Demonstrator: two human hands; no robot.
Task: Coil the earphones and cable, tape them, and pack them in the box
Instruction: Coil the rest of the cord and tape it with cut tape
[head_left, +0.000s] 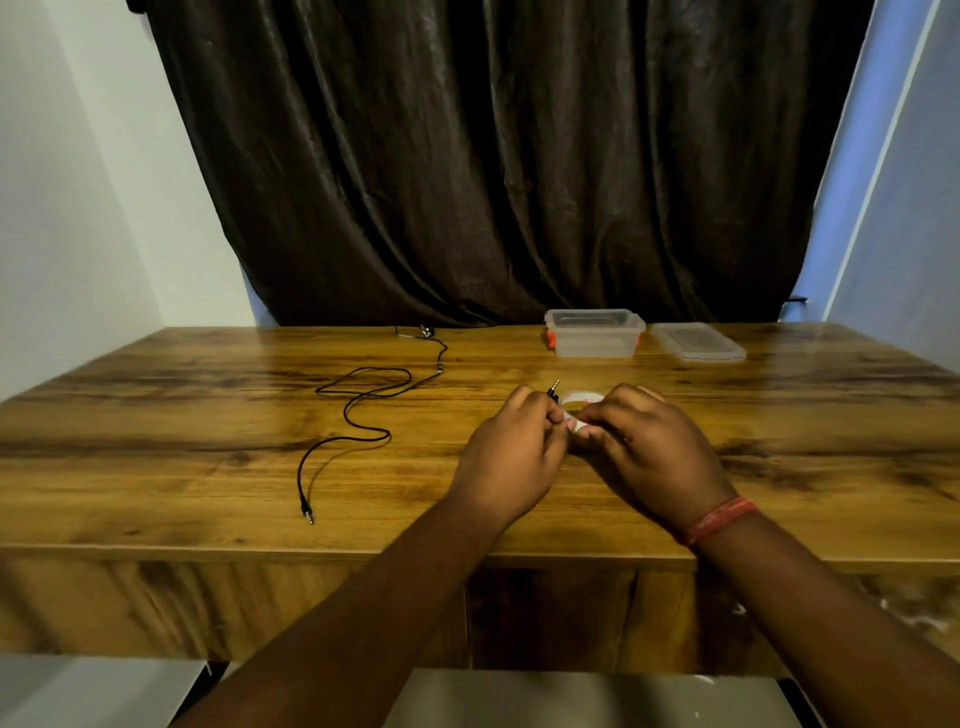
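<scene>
Both hands are meeting mid-bench: left hand (511, 447) fingers gripping a jack-tipped bundle, right hand (649, 447) pinching the whitish tape roll (584, 397) (taping, apparently). Long black audio cable (358, 410) lying uncoiled at left; clear plastic box (595, 335) waiting open.

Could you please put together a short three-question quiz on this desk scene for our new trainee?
1. True or false: the clear plastic box has its lid on.
2. Which lies uncoiled on the wooden table? A) black jack-plug cable B) red ribbon
3. What pokes up above the left hand, close to the right hand?

Key: 1 false, the clear flat lid lies beside it. 2 A. 3 A small metal jack plug.
</scene>
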